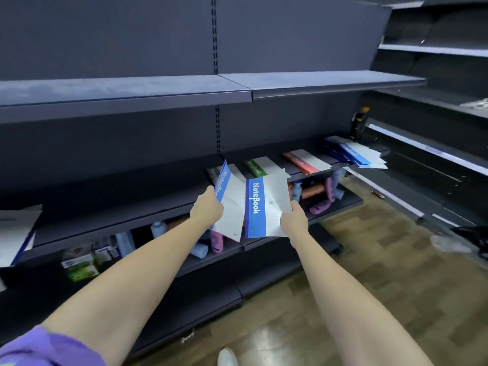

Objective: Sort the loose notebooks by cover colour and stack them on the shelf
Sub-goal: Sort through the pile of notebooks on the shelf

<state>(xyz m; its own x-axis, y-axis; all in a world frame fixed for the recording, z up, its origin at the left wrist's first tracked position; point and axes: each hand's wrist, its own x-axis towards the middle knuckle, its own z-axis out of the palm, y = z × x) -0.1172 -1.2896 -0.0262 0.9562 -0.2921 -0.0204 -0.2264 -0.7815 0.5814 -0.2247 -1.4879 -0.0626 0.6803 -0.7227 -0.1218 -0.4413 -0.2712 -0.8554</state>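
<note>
Before the dark shelf (169,207), left hand (206,210) gripping one blue notebook (229,204), right hand (294,220) gripping another blue notebook (261,207), green notebook (260,166) and red notebook (306,161) lying farther right.

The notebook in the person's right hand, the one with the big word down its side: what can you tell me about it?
The notebook has a thin white cover with a broad blue band down its left edge, printed "NoteBook" in white letters running vertically. It looks like soft paper or card and bends slightly. The right hand pinches its lower right edge, holding it nearly upright in the air in front of the shelf, touching nothing else that shows.
</note>
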